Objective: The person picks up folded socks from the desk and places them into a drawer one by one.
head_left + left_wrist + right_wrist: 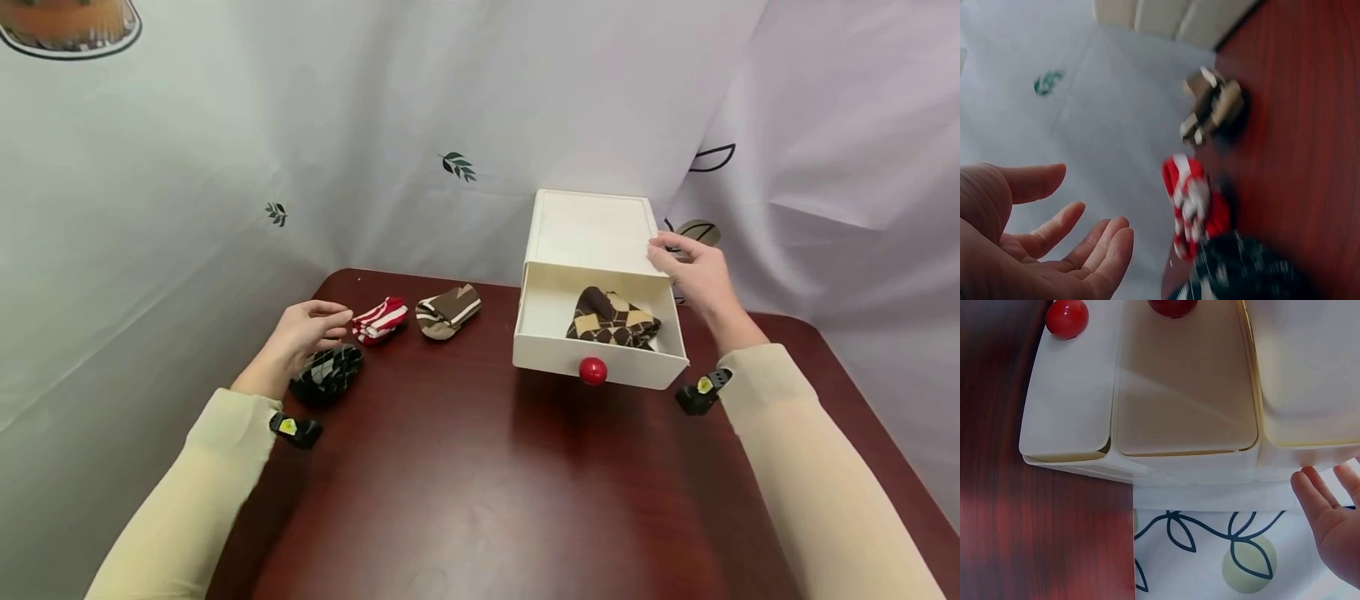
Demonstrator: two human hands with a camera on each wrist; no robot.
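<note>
My left hand (303, 333), its fingers loosely bent and holding nothing, hovers by a dark argyle folded sock bundle (327, 372). A red-and-white striped sock bundle (380, 321) lies just past the fingertips. To its right is a brown, tan and white sock bundle (448, 312). My right hand (693, 271) touches the upper right side of a white drawer cabinet (592, 229), fingers fairly straight in the right wrist view. The cabinet's top drawer (551, 350) is pulled out. Inside it rests a brown-and-tan argyle sock bundle (613, 321).
The dark red-brown table (450, 467) carries everything. A red knob (592, 371) sticks out from the drawer front. Lower drawers with red knobs (1067, 317) show in the right wrist view. Pale printed curtain cloth (405, 125) hangs behind and along the sides.
</note>
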